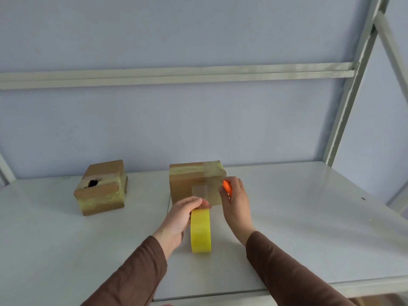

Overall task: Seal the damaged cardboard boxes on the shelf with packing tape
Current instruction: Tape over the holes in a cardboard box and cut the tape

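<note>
On the white shelf [287,217], the left hand [178,219] grips the yellow tape roll [200,231] just in front of the taped box [196,184]; the right hand [235,202] pinches an orange cutter [227,187] at its side. A holed box [101,187] sits well left.

Shelf board [287,217]: smooth white-grey surface w/ soft sheen, looks like painted metal or laminate, can't tell which. Pale grey shelf frame [344,102]: painted metal, matt. Brown cardboard box with a torn hole [101,188]: matt paperboard, ragged edges at hole, glossy yellowish tape bands. Brown cardboard box at centre [187,184]: matt cardboard, shiny clear tape strips. Yellow roll of packing tape [201,233]: glossy translucent plastic film. Small orange tool [227,187]: smooth plastic. Brown sleeves [136,274]: matt cloth. Wall [198,29]: matt, pale blue.
</note>
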Motion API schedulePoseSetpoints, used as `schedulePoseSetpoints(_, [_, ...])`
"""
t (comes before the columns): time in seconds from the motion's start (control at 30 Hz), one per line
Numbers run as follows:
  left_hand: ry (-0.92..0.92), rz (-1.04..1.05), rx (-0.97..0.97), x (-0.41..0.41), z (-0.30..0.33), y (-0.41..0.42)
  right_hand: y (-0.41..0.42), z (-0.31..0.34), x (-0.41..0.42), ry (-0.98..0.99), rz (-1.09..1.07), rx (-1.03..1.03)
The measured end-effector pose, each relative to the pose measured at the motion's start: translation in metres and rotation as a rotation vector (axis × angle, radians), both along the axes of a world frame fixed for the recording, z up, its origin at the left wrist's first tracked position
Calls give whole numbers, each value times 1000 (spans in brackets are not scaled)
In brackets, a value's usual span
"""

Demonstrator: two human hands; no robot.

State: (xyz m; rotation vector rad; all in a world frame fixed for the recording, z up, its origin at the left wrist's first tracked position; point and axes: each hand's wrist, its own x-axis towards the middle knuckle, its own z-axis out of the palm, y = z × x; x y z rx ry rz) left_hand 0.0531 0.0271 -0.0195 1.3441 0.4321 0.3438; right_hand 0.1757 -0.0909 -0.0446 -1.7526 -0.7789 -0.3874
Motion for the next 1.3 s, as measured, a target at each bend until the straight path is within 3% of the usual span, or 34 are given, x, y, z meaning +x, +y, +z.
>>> schedulePoseSetpoints(0.17, [-59,2,77,1,11,-3,-2,5,-17,500,109,156])
schedulePoseSetpoints(0.27, [-102,-25,54,2,16,-3,-15,16,-26,651,246,276])
schedulePoseSetpoints(0.37, [-134,-5,33,8,21,-4,-32,24,-40,608,465,287])
schedulePoseSetpoints(0.5, [-174,72,-1,13,25,-7,-41,26,-58,484,597,76])
schedulePoseSetpoints(0.67, [-136,84,-108,17,23,-12,-45,32,-62,399,584,20])
schedulePoseSetpoints(1.0, [-130,-80,-387,17,30,-18,-70,50,-67,208,504,-189])
schedulePoseSetpoints(1.2, [-183,-106,-336,13,32,-10,-80,53,-69,179,495,-256])
schedulePoseSetpoints(1.3, [-155,-44,-171,11,31,-12,-83,53,-67,180,492,-249])
